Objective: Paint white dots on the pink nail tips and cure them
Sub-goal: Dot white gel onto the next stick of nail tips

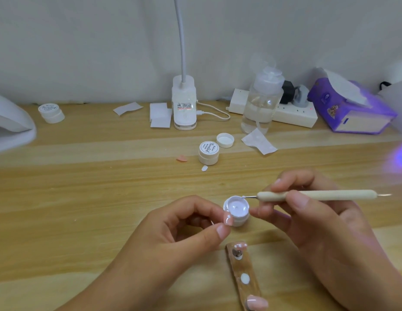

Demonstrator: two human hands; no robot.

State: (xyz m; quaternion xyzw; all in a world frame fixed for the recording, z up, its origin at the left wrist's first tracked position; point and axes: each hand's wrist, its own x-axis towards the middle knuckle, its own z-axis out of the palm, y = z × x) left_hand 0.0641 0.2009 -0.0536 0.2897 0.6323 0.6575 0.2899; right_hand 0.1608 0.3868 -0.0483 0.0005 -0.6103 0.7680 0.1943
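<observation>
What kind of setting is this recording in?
Probably a home nail-art workstation: a wooden desk with small gel paint pots, a dotting tool in the right hand, and pink nail tips on a display strip.

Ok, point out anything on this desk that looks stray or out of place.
A loose pink nail tip lies on the table left of the closed jar, away from the wooden holder strip. A small white tip lies just in front of that jar. Nothing looks spilled.

Closed jar (pixel 208 153) and loose lid (pixel 225 140) stand mid-table.
</observation>
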